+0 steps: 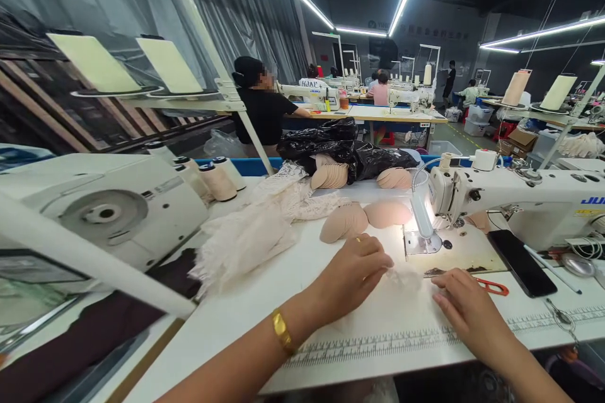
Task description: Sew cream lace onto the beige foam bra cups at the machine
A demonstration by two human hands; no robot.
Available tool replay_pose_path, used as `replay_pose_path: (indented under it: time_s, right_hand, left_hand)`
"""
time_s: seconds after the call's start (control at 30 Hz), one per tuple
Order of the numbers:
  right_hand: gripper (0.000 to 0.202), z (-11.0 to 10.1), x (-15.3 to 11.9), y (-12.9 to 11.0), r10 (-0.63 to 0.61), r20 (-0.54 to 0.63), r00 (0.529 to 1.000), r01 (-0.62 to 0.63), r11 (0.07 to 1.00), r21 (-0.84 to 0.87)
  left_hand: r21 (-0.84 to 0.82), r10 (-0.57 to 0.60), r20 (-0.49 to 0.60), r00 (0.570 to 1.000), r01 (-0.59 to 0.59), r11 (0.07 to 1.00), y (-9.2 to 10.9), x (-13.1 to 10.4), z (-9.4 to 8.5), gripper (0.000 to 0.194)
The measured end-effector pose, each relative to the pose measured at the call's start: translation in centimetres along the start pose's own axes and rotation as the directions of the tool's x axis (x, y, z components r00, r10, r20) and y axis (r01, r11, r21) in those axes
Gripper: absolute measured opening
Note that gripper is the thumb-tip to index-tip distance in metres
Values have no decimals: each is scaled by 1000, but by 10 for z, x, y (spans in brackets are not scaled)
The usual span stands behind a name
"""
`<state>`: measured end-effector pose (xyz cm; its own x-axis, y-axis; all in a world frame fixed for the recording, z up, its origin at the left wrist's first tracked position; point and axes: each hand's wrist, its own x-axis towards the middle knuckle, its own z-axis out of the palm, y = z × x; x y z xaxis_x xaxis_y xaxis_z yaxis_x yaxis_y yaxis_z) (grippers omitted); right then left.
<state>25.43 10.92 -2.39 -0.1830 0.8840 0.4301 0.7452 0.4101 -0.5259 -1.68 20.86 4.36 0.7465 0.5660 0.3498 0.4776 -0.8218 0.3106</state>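
Observation:
My left hand (pixel 357 271), with a ring and a gold bracelet, pinches the edge of a sheer white fabric piece (pixel 407 278) on the white table. To its right, my right hand (pixel 460 302) rests low over the tabletop, fingers bent and apart, near the fabric's other side. An orange-handled tool (pixel 492 287) lies just beyond those fingers. Behind my left hand sit stacked beige cups (pixel 344 221) and another beige cup piece (pixel 387 214). The sewing machine's lit needle area (pixel 423 242) is behind the fabric.
White lace (pixel 250 233) is heaped left of the cups. Thread cones (pixel 218 182) and black plastic bags (pixel 331 145) stand behind. A black phone (pixel 522 262) lies right. A person in black (pixel 259 107) sits beyond the table.

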Motion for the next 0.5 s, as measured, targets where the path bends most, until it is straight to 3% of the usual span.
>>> replay_pose_path:
  time_s: [0.07,0.13,0.2,0.3,0.37,0.43,0.5]
  right_hand:
    - [17,-5,0,3,64,35,997,-65,997,40]
    - [19,-9,5,2,117,65,991,-121,990,66]
    - [20,-9,14,-2,143,97,985,-150,986,69]
    - [20,-1,36,-13,160,145,976,-166,986,31]
    - [14,7,51,-22,174,157,972,-176,984,-3]
    - [16,14,61,-29,145,154,977,-144,989,-15]
    - [44,20,64,-32,58,150,987,-56,998,-21]
  left_hand:
    - [-30,33,32,999,-32,999,15,-17,-13,24]
    - [-130,29,242,970,3,991,29,-34,-25,15]
    - [-211,5,327,945,68,975,34,-43,-31,20]
    - [-241,-106,157,982,143,960,23,-40,-23,23]
    - [-207,-173,34,984,176,962,8,-29,-12,24]
    - [-177,-181,13,983,180,968,-2,-18,-2,37]
    - [-182,-156,60,986,165,969,-6,-10,4,49]
